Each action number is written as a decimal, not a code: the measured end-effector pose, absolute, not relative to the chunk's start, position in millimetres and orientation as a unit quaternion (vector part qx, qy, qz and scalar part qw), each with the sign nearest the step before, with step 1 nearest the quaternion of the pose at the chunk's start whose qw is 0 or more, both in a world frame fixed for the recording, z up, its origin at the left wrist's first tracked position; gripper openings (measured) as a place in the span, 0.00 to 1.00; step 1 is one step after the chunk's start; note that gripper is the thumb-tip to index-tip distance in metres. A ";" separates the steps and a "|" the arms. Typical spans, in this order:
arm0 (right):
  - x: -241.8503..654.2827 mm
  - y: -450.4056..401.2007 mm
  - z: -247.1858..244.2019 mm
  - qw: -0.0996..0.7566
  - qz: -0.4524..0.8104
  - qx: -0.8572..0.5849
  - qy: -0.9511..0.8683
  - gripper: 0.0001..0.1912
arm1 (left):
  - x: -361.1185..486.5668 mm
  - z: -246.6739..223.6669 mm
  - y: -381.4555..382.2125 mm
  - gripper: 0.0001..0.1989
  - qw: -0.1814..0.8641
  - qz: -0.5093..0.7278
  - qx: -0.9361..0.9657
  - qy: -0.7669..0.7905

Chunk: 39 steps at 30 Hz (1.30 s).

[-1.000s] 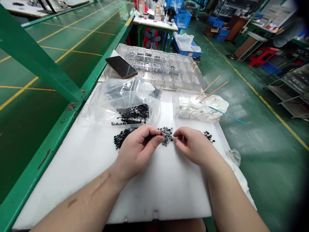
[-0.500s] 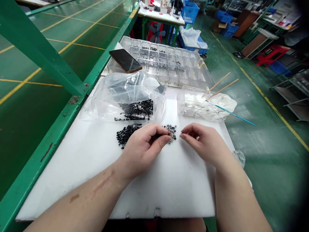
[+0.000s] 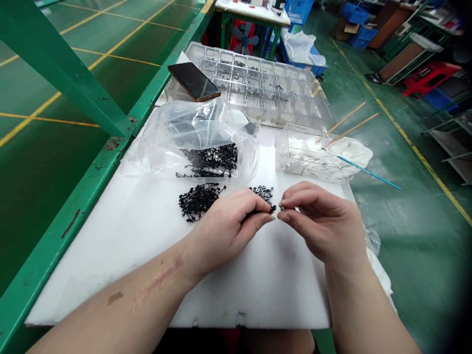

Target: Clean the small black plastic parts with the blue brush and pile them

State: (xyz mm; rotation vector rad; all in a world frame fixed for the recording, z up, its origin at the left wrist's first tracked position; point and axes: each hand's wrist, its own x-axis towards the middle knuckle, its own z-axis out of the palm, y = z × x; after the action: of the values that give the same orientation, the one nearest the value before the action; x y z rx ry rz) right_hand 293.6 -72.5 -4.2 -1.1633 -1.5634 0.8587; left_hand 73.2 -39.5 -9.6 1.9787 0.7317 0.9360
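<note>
My left hand [image 3: 230, 228] pinches a small black part [image 3: 273, 208], whose tip shows past the thumb and index finger. Facing it a short gap away, my right hand [image 3: 320, 221] holds a tiny ring [image 3: 282, 208] between thumb and fingertips. Behind my left fingers lies a small pile of metal and black rings [image 3: 263, 192], partly hidden by that hand. A heap of thin black parts [image 3: 197, 201] rests left of it on the white tabletop [image 3: 147, 236]. More black parts are inside a clear plastic bag [image 3: 155, 132].
A phone [image 3: 194, 81] lies on a clear compartment tray [image 3: 250, 105] at the back. On the right, a clear box [image 3: 282, 147] holds white material [image 3: 313, 157], two wooden sticks [image 3: 346, 118] and a blue stick [image 3: 368, 172]. A green frame [image 3: 94, 182] borders the left edge.
Both hands have come closer together, the left moving rightward. A ring now shows at my right fingertips. The view has shifted slightly.
</note>
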 end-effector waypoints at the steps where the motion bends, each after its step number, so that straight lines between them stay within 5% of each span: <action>1: 293.5 -72.7 -4.6 0.480 0.339 -0.479 -0.652 0.10 | 73.2 -9.3 -39.9 0.05 0.401 0.369 0.788 0.287; 24: 293.7 -72.0 -3.2 0.413 0.314 -0.487 -0.703 0.09 | 69.7 -10.9 -43.8 0.11 0.292 0.348 0.846 0.278; 32: 293.0 -76.5 -1.4 0.427 0.287 -0.492 -0.702 0.05 | 71.5 -12.5 -41.7 0.05 0.314 0.388 0.805 0.320; 39: 295.6 -73.8 -1.3 0.451 0.312 -0.507 -0.664 0.05 | 67.1 -10.9 -36.7 0.13 0.531 0.377 0.653 0.387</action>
State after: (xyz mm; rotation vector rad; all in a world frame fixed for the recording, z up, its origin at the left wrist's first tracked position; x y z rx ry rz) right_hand 295.6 -73.8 -1.3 -1.2538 -1.6417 0.7716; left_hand 67.1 -36.7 -10.9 1.5583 0.9226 0.8995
